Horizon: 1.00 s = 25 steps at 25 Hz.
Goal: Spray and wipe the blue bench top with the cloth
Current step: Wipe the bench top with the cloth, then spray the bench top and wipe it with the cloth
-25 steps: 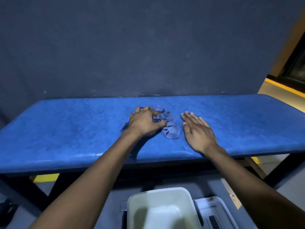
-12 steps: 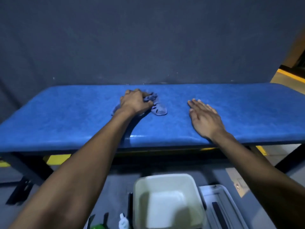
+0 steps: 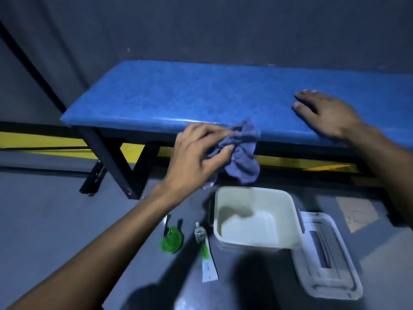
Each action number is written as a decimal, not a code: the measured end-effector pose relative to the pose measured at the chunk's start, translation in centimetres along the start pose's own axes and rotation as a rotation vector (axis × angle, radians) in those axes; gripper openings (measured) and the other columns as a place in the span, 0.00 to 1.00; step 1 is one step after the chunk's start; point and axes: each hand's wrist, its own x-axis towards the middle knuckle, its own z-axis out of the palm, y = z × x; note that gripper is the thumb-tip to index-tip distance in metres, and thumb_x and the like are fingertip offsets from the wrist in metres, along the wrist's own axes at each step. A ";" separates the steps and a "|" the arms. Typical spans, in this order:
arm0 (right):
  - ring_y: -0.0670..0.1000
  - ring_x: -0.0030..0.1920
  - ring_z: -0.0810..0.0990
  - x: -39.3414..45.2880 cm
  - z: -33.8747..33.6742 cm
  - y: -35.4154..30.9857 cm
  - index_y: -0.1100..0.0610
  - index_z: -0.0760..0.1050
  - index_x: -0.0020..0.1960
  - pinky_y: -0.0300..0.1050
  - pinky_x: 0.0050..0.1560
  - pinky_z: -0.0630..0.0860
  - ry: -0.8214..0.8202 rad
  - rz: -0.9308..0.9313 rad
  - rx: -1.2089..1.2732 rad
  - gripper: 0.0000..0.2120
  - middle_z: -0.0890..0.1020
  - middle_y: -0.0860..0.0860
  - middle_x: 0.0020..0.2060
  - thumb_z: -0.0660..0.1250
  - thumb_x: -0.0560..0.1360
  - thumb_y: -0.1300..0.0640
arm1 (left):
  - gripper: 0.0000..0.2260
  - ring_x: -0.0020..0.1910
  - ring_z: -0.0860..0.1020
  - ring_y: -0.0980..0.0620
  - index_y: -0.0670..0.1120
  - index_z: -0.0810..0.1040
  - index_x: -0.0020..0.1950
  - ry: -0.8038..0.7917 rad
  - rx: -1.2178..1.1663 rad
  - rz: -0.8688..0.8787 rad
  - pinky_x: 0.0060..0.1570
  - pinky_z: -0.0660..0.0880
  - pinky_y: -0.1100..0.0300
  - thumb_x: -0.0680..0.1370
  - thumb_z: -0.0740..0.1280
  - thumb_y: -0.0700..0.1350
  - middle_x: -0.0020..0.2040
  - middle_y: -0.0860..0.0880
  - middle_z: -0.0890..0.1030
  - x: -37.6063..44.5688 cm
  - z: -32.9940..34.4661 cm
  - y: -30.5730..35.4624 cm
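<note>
Left hand [image 3: 196, 153] pinches bunched cloth [image 3: 240, 153], which hangs off the surface's [image 3: 178, 97] front edge. Right hand [image 3: 326, 113] flat, fingers spread, on surface.

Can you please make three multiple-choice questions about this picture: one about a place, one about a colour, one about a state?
1. Where is the cloth?
A. flat on the bench
B. in the left hand, off the bench's front edge
C. in the tub

2. What colour is the tub?
A. red
B. black
C. whitish

3. How is the right hand?
A. lying open on the bench
B. gripping a bottle
C. inside the tub

Answers: 1 B, the left hand pinches it in front of the bench. 2 C, its walls look pale. 3 A, its fingers lie straight on the top.
</note>
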 end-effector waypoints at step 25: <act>0.53 0.80 0.57 -19.3 34.2 -30.2 0.46 0.39 0.82 0.56 0.77 0.63 -0.449 0.065 0.687 0.58 0.54 0.48 0.82 0.71 0.66 0.32 | 0.14 0.67 0.76 0.57 0.56 0.75 0.68 0.475 -0.232 -1.089 0.68 0.73 0.52 0.85 0.61 0.45 0.67 0.55 0.78 -29.6 2.0 -8.1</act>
